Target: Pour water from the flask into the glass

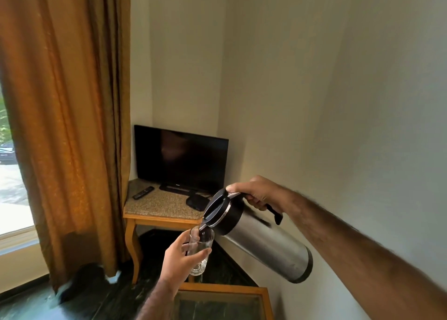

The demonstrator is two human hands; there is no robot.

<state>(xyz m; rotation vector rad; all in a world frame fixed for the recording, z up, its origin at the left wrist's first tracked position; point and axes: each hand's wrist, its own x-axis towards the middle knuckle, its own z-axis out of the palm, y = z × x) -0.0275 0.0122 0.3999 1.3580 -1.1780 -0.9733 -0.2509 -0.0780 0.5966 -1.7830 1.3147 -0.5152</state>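
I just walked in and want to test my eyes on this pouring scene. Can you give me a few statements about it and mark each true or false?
1. The right hand holds the flask by its black handle. True.
2. The flask stands upright on a table. False: it is tilted steeply in the air, spout down over the glass.
3. The left hand holds the glass in the air. True.
4. The glass is full to the brim. False: it looks nearly empty, and I cannot make out any water in it.
5. The television in the corner shows a bright picture. False: its screen is dark.
6. A remote control lies on the corner table. True.
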